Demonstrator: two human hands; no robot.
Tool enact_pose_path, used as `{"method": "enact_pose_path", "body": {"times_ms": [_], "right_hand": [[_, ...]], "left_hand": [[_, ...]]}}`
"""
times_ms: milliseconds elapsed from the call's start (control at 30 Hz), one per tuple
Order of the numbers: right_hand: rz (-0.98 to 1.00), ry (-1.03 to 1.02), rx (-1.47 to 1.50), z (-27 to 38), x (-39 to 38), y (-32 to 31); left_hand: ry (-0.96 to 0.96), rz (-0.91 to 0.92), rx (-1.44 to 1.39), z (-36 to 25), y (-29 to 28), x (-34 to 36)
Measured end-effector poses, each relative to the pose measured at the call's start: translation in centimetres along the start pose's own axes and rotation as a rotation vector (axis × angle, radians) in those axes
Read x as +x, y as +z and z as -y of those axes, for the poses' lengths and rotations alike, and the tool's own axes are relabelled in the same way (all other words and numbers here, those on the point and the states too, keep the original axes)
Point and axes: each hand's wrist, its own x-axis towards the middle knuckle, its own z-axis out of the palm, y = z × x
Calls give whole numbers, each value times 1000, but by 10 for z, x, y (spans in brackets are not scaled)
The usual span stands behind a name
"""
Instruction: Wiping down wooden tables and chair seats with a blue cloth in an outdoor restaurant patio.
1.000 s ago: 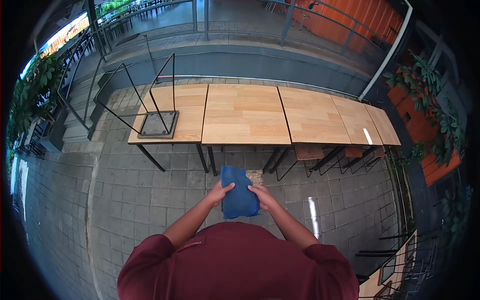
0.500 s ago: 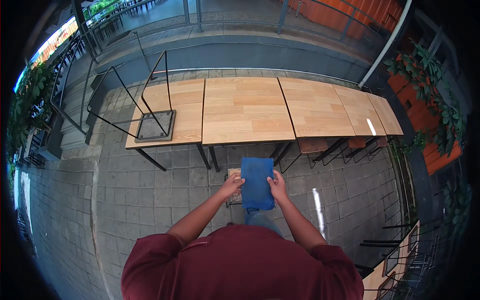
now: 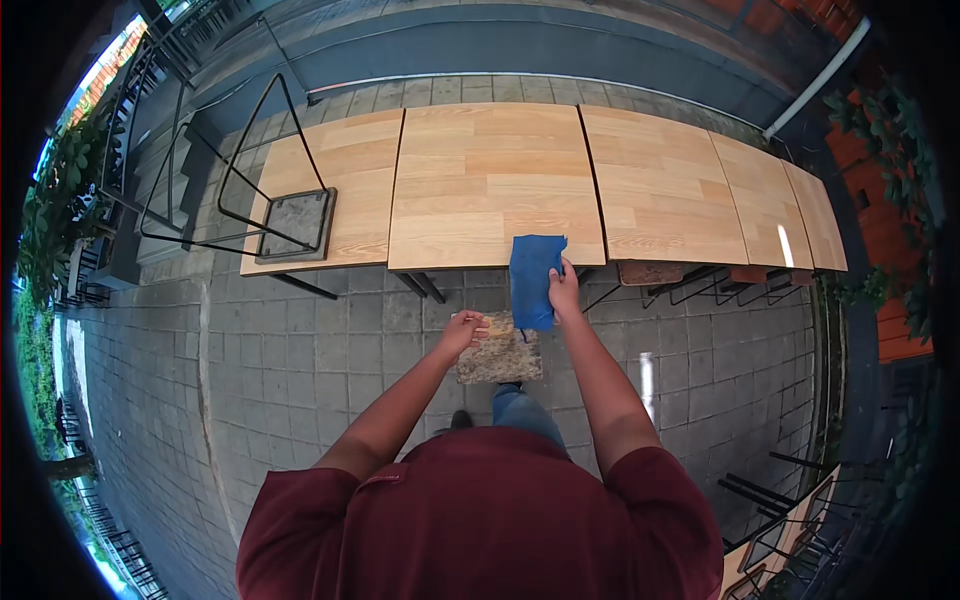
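A folded blue cloth (image 3: 536, 283) hangs upright from my right hand (image 3: 563, 290), which grips its right edge with the thumb across the front. The cloth's upper part overlaps the front edge of the middle wooden table (image 3: 490, 180). To the left, my left hand (image 3: 463, 333) has nothing in it; its fingers are loosely bent and apart. Below that hand is a stool (image 3: 500, 355) with a worn, mottled square seat, standing on the paving in front of my legs. The cloth's lower end covers a bit of the view of this seat.
Light wooden tables stand in a row, left to right. An upturned stool (image 3: 297, 225) with black metal legs rests on the left table. More stools (image 3: 650, 273) are tucked under the right-hand tables. A stack of dark-framed furniture (image 3: 790, 525) is at the lower right.
My left hand has let go of the cloth and stays to the left. My right hand has carried the cloth forward and right toward the table edge. The stool seat shows more.
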Motion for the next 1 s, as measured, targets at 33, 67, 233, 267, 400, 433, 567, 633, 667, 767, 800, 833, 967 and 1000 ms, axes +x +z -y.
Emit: {"method": "enact_pose_path", "body": {"times_ms": [33, 67, 233, 267, 400, 433, 567, 633, 667, 767, 800, 833, 967, 1000], "right_hand": [[18, -12, 22, 1, 20, 5], [32, 9, 22, 4, 35, 14], [131, 32, 30, 8, 114, 45], [135, 51, 28, 6, 127, 46], [75, -49, -183, 0, 174, 34], [18, -178, -355, -3, 179, 25], [56, -426, -654, 20, 132, 37], [-11, -520, -593, 22, 105, 26], [-5, -513, -598, 21, 87, 21], [9, -462, -401, 4, 25, -3], [34, -420, -383, -16, 7, -10], [113, -354, -413, -43, -7, -19], [319, -185, -490, -127, -67, -38], [377, -81, -558, -151, -76, -41]], "left_hand": [[-22, -2, -7, -6, 6, 7], [-41, -17, -11, -7, 6, 14], [-41, -72, -35, -14, 15, 53], [-60, -77, -38, -13, 16, 57], [-37, -77, -70, -8, 20, 73], [-21, -76, -59, -7, 24, 75], [40, -132, -4, 24, -8, 69], [67, -142, 7, 33, -9, 69], [98, -158, 23, 39, -10, 68], [91, -183, -24, 58, -6, 65], [83, -173, -27, 68, -5, 65], [80, -160, -33, 81, -5, 66], [97, -191, 71, 169, -25, 70], [97, -174, 77, 186, -31, 78]]}}
